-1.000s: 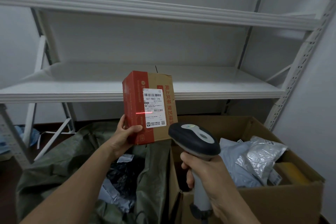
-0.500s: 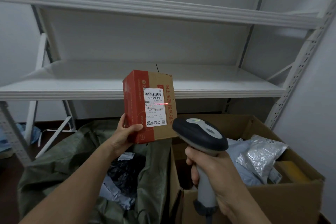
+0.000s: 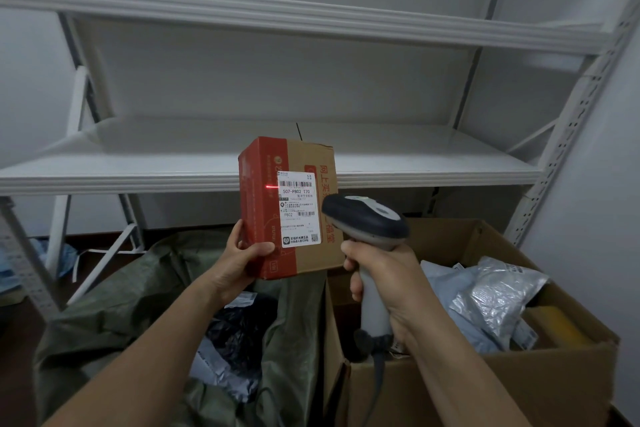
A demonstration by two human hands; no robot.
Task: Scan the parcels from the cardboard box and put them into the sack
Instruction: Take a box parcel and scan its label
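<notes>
1. Head view, centre: the left hand (image 3: 239, 260) grips a small rectangular carton parcel (image 3: 294, 253) by its lower left corner, thumb across the front. It is held upright in the air, above the sack's mouth. The parcel is plain brown card with a red printed band down its left side.
2. A white paper label (image 3: 298, 208) with barcodes lies flat on the front; a thin red laser line (image 3: 272, 186) falls at the label's upper left edge.
3. The right hand (image 3: 384, 274) is curled tight round the pale handle of a scanner (image 3: 365, 220), whose rounded dark head points at the parcel.
4. Lower left: the sack (image 3: 138, 305), a coarse, crumpled olive weave, gapes open with a glossy black bag (image 3: 239, 326) inside.
5. Lower right: the open cardboard box (image 3: 519, 378) holds a crinkled silver mailer (image 3: 498, 295) and smooth grey mailers (image 3: 440, 281).
6. Behind: white metal shelves (image 3: 138, 166).
</notes>
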